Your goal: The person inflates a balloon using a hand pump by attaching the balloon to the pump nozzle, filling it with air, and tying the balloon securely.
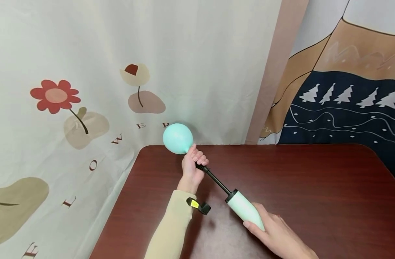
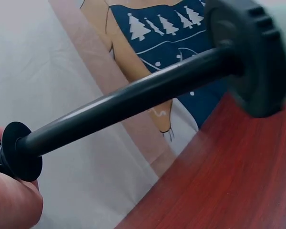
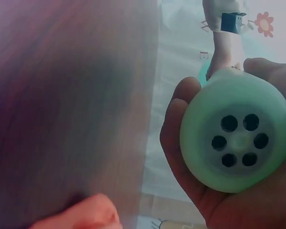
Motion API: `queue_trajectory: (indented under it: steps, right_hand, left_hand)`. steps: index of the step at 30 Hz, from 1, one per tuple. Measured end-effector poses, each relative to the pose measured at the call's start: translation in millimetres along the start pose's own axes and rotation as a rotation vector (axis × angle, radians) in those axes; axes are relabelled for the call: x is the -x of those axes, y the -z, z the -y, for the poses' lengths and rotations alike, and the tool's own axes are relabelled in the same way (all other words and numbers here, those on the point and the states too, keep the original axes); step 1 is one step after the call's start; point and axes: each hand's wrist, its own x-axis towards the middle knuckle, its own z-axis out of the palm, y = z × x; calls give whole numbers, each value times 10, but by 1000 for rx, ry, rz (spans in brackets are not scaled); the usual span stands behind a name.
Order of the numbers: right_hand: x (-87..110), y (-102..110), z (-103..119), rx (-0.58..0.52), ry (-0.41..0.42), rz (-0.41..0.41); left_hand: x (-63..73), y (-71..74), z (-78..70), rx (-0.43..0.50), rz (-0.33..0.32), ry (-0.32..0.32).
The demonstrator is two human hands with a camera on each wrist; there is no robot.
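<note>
A small inflated mint-blue balloon points up and left from my left hand, whose fingers are curled round its neck and the black nozzle end of a balloon pump. The pump's black rod stands drawn out between the two hands, with a round flange beside the left fingers. Behind the rod, my right hand grips the pale green pump body. Several dark holes show in the body's rounded end in the right wrist view. The balloon's mouth is hidden inside the left hand.
Both hands are over a reddish-brown wooden table. A white curtain with flower prints and letters hangs along its back and left. At the back right is a dark blue printed cloth with white trees. A black wrist strap sits on the left sleeve.
</note>
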Motion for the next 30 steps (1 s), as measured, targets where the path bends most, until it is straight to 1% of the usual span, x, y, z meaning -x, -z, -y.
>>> queue_trajectory:
  steps: [4, 7, 11, 14, 16, 20, 24, 27, 30]
  right_hand:
    - [-39, -36, 51, 20, 24, -87]
    - [-83, -43, 74, 4, 65, -144]
    - [-169, -32, 92, -36, 102, -174]
    - [-217, -26, 89, -50, 109, -178]
    - [-233, -34, 91, -59, 104, -175]
    - [-213, -45, 109, -75, 55, -150]
    - [-102, 0, 53, -78, 28, -74]
    - [9, 41, -17, -71, 2, 8]
    - [86, 59, -61, -49, -19, 50]
  left_hand:
    - [44, -61, 195, -37, 35, 17]
    - [96, -99, 351, -67, 41, 38]
    - [164, -133, 504, -100, 46, 48]
    - [181, -136, 549, -103, 56, 52]
    - [171, -130, 532, -99, 56, 46]
    - [135, -112, 448, -98, 41, 39]
    - [63, -62, 296, -67, 41, 47]
    - [12, -2, 145, -23, 24, 30]
    - [-6, 42, 41, 3, 11, 12]
